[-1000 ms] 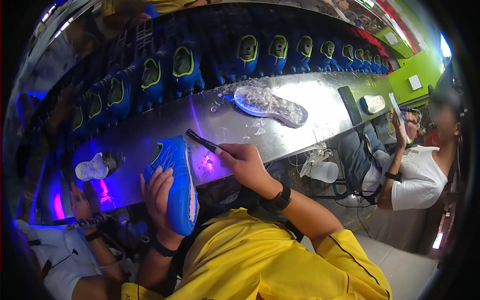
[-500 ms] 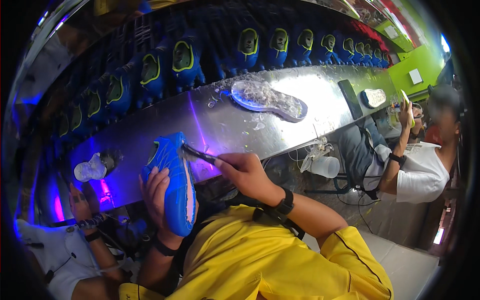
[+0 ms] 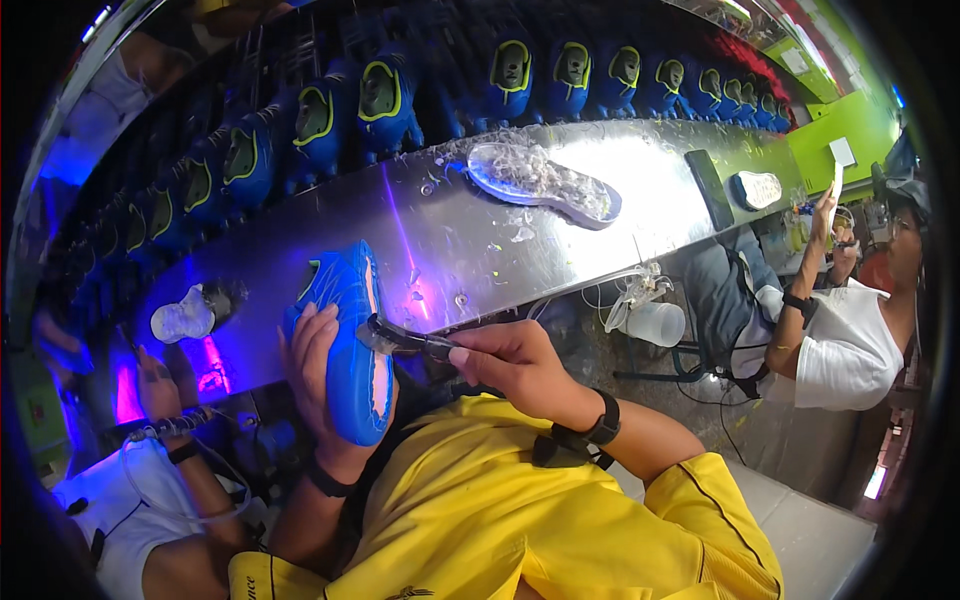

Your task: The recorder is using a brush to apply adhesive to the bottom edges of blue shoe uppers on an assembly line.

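My left hand (image 3: 318, 375) is wrapped round a blue shoe (image 3: 345, 385), its underside edge facing right with a pale pink strip along it. Between the fingers of my right hand (image 3: 525, 368) is a black-handled brush (image 3: 425, 343), whose head rests against the shoe's side about midway along the pale strip. The shoe is held over the near edge of the metal bench, in front of my yellow shirt.
A sole-shaped pad (image 3: 545, 188) covered in whitish scraps lies on the metal bench (image 3: 330, 235). Left of it is a white sole-like piece (image 3: 185, 316). Blue shoes (image 3: 383, 100) line a dark rack behind. Co-workers sit at both sides; a white cup (image 3: 657, 323) hangs below the bench.
My right hand has drawn the brush down along the shoe's edge, from near its upper end to about the middle. My left hand still holds the shoe.
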Available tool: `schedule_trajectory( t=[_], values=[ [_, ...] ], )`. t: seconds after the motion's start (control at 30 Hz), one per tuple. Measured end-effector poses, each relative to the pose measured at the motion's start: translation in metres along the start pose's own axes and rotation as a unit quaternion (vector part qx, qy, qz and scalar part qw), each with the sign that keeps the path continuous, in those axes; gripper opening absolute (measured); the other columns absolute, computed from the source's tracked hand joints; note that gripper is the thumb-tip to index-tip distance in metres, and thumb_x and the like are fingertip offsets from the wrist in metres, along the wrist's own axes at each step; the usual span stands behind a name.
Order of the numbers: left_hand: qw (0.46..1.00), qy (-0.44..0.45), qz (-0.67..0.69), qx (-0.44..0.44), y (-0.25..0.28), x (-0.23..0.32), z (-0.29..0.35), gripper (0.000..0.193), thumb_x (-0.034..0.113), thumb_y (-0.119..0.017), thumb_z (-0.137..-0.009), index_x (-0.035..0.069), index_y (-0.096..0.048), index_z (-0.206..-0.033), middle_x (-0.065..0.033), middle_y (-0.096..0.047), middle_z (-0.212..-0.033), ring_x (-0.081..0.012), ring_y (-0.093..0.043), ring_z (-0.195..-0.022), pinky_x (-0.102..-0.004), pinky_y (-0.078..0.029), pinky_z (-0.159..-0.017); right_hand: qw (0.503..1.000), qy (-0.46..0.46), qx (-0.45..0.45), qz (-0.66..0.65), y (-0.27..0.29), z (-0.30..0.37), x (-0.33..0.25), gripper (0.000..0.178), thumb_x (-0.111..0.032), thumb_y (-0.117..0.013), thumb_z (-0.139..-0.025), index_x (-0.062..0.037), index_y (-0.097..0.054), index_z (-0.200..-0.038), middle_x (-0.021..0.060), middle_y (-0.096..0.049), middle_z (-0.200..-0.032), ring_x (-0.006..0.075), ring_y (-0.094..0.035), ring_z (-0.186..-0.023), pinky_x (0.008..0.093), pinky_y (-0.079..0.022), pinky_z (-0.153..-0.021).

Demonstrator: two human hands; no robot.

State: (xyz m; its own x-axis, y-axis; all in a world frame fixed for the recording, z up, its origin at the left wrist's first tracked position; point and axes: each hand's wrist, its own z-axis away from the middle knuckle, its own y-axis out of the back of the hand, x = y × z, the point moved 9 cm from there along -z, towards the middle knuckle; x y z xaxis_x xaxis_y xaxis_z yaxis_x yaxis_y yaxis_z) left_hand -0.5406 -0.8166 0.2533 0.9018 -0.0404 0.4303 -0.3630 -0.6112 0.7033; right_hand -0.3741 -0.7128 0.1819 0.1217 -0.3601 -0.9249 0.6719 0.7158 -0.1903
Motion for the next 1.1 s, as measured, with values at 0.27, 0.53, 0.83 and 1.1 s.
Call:
schedule_trajectory(
  t=[0.27, 0.53, 0.83, 1.1],
  values=[
    [0.998, 0.018, -0.035, -0.054, -0.003, 0.013, -0.021, 0.084, 0.017, -0.085, -0.076, 0.005, -0.046, -0.149, -0.0176, -0.058, -0.146, -0.0407, -0.053, -0.140, -0.0613, -0.025, -0.125, 0.991, 0.119, 0.029, 0.052, 0.009, 0.021, -0.035, 0.021, -0.008, -0.074, -0.099, 0.0051, -0.076, -0.114, 0.0119, -0.068, -0.077, 0.0116, -0.060, -0.068, 0.0304, -0.047, -0.062],
    [0.993, 0.047, -0.062, -0.085, -0.006, 0.023, -0.055, 0.082, 0.019, -0.084, -0.075, 0.008, -0.047, -0.147, -0.0143, -0.058, -0.143, -0.0357, -0.053, -0.140, -0.0620, -0.025, -0.125, 0.953, 0.265, 0.059, 0.134, 0.016, 0.038, -0.077, 0.021, -0.005, -0.072, -0.097, 0.0068, -0.074, -0.114, 0.0135, -0.068, -0.079, 0.0192, -0.063, -0.065, 0.0316, -0.047, -0.059],
    [0.988, 0.070, -0.057, -0.123, -0.013, 0.016, -0.092, 0.080, 0.010, -0.084, -0.068, 0.008, -0.050, -0.141, -0.0167, -0.058, -0.135, -0.0396, -0.054, -0.132, -0.0597, -0.034, -0.119, 0.892, 0.350, 0.113, 0.263, 0.036, 0.029, -0.130, 0.022, -0.004, -0.075, -0.090, 0.0051, -0.075, -0.111, 0.0115, -0.060, -0.070, 0.0237, -0.059, -0.057, 0.0353, -0.042, -0.052],
    [0.988, 0.063, 0.018, -0.138, -0.007, 0.003, -0.126, 0.062, 0.001, -0.083, -0.067, 0.005, -0.062, -0.125, -0.0182, -0.068, -0.119, -0.0422, -0.065, -0.115, -0.0484, -0.053, -0.099, 0.889, 0.385, 0.091, 0.231, 0.041, -0.016, -0.136, 0.024, -0.009, -0.076, -0.090, 0.0042, -0.076, -0.110, 0.0148, -0.065, -0.075, 0.0276, -0.061, -0.062, 0.0379, -0.045, -0.056]
  ],
)
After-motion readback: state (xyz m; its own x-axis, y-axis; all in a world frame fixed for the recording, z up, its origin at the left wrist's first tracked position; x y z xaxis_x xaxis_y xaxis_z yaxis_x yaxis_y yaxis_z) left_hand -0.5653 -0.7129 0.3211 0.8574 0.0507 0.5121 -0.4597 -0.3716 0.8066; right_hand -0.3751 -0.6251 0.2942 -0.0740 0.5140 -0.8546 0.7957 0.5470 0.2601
